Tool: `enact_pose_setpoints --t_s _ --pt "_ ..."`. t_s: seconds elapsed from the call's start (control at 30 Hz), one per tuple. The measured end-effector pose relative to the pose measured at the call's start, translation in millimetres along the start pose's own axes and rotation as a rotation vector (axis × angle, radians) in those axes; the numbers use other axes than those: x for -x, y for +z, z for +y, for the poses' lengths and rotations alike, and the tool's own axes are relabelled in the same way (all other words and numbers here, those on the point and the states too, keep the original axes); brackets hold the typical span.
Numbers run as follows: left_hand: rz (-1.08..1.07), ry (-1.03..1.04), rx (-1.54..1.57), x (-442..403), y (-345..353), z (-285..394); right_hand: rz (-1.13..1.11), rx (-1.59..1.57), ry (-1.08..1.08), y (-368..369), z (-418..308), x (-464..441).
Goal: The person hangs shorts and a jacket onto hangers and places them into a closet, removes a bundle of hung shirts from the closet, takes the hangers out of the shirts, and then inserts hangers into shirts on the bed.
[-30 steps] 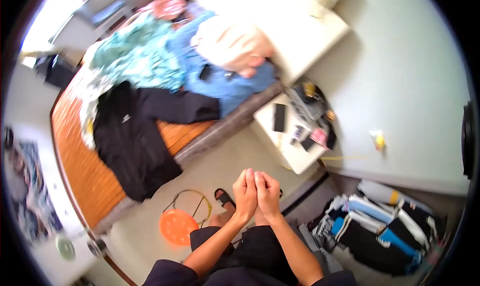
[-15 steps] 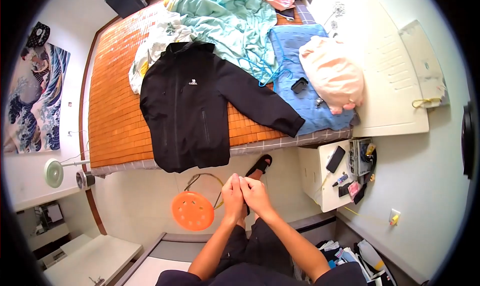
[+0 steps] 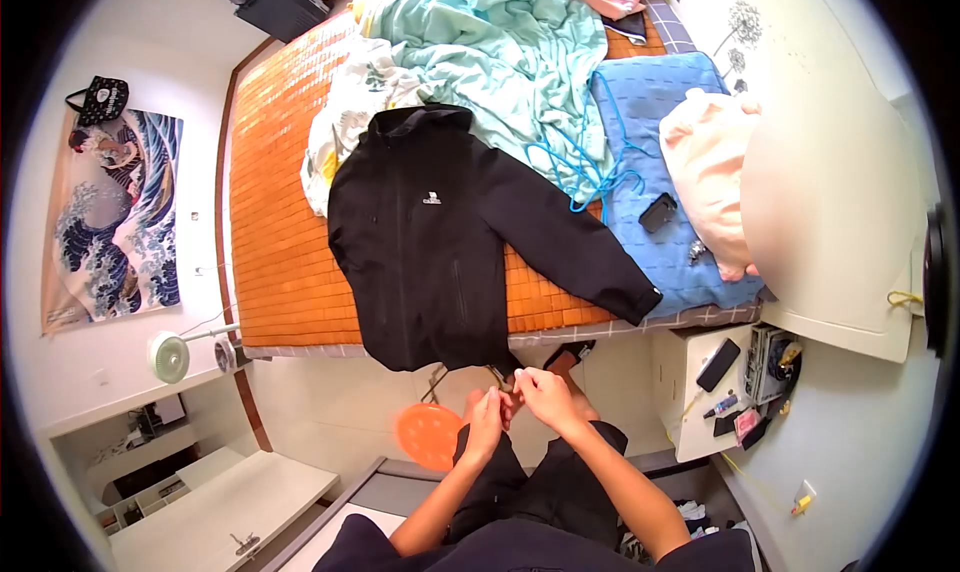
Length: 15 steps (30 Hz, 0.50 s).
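Note:
A black jacket (image 3: pixel 425 242) lies front up on the bed, one sleeve stretched to the right and its hem at the bed's near edge. Just below that hem, my left hand (image 3: pixel 488 419) has its fingers closed together. Beside it on the right, my right hand (image 3: pixel 542 396) is curled in a pinch near the hem's lower right corner. Whatever either hand holds is too small or hidden to name. Blue hangers (image 3: pixel 585 172) lie above the sleeve, over a crumpled aqua blanket (image 3: pixel 500 47).
The bed mat (image 3: pixel 275 222) spans the bed. On its right are a blue pillow (image 3: pixel 655 122), a black case (image 3: pixel 658 213) and a pink plush (image 3: pixel 705 182). An orange stool (image 3: pixel 430 437) stands by my legs. A white bedside cabinet (image 3: pixel 685 372) bears a phone (image 3: pixel 718 364).
The view has swung toward the bed and nearer the jacket. My hands, earlier pressed together, have come slightly apart just below the jacket's hem.

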<state>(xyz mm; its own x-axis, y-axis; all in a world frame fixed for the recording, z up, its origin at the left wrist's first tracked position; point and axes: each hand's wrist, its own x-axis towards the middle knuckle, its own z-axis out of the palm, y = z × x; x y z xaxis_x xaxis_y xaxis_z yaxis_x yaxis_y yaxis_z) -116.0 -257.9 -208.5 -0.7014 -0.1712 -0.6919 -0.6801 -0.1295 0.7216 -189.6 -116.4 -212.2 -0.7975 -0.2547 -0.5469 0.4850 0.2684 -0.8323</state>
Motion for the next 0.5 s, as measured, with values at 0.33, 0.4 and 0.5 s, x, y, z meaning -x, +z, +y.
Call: enact_pose_setpoints --t_s 0.33,0.4,0.5 --pt "0.261 -0.064 -0.094 -35 -133 26 -0.001 0.007 0.151 33 -22 -63" --pt "0.319 -0.008 -0.097 -63 -177 21 -0.054 0.094 0.149 53 -22 -81" --pt "0.412 -0.056 0.020 -129 -260 6 0.083 0.334 -0.029 98 17 -116"
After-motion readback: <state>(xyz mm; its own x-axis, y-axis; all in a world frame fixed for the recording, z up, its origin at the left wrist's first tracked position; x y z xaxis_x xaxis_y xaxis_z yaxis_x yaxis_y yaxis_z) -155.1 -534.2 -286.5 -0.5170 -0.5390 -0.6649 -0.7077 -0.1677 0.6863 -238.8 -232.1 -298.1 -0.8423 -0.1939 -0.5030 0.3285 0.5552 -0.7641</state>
